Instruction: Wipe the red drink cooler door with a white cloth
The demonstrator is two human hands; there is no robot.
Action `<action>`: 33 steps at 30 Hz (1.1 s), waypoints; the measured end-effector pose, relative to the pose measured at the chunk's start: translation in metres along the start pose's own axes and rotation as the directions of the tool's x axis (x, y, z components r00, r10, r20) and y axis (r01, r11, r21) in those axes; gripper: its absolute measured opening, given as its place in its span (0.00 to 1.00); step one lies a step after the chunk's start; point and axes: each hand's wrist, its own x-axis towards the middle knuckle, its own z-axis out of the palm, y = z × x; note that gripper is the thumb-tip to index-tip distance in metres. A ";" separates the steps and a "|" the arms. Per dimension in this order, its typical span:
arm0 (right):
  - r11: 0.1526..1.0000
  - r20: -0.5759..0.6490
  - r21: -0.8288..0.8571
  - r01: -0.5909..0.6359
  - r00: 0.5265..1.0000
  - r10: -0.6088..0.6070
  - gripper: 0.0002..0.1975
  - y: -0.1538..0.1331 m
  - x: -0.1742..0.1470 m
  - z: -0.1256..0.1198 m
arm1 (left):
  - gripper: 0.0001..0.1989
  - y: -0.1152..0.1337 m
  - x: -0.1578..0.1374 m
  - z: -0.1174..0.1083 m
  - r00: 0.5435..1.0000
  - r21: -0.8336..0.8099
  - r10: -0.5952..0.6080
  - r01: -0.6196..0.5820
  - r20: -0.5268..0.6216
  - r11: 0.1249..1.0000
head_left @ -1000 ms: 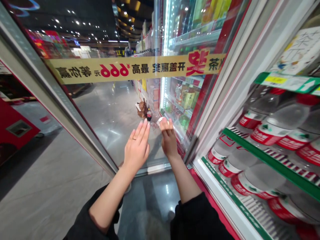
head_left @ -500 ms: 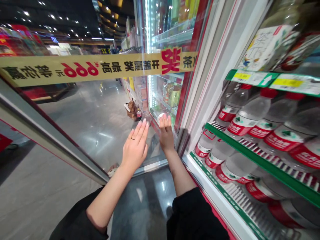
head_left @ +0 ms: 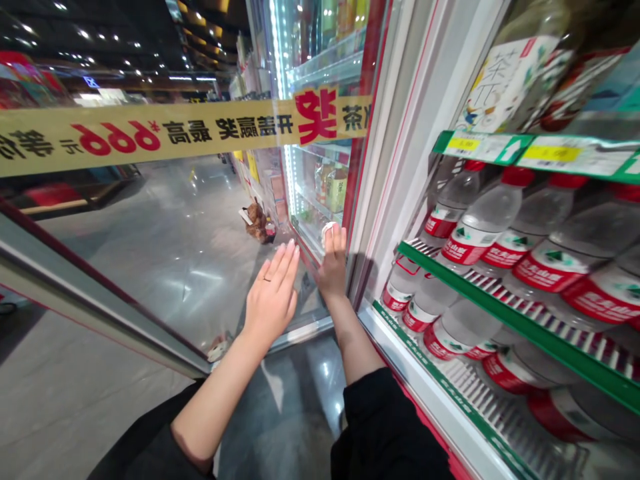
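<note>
My left hand (head_left: 273,290) is held flat at the glass door (head_left: 165,220), fingers stretched out and close together, with a thin ring on one. It holds nothing; whether its palm touches the pane I cannot tell. My right hand (head_left: 333,263) is just to its right, low near the door's hinge side. Its fingers press a small white wad (head_left: 327,230), which looks like cloth or tissue, against the glass. Most of the wad is hidden under the fingers. A yellow sticker band (head_left: 215,130) with reversed lettering crosses the pane above both hands.
The opened cooler on the right has shelves of water bottles (head_left: 473,233) with red caps and a green shelf edge (head_left: 500,310). Larger tea bottles (head_left: 515,73) stand above. Through the glass are a lit neighbouring cooler (head_left: 325,157) and a brown bag (head_left: 256,220) on the floor.
The door, shelves and shop have shifted left in view. My right hand with the white wad is slightly further right along the pane. My left hand stays flat beside it.
</note>
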 end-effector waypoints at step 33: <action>0.977 -0.323 0.007 -0.213 0.924 0.204 0.38 0.033 -0.011 0.019 | 0.51 0.010 -0.057 0.023 0.995 -0.069 -0.098 0.098 0.001 0.993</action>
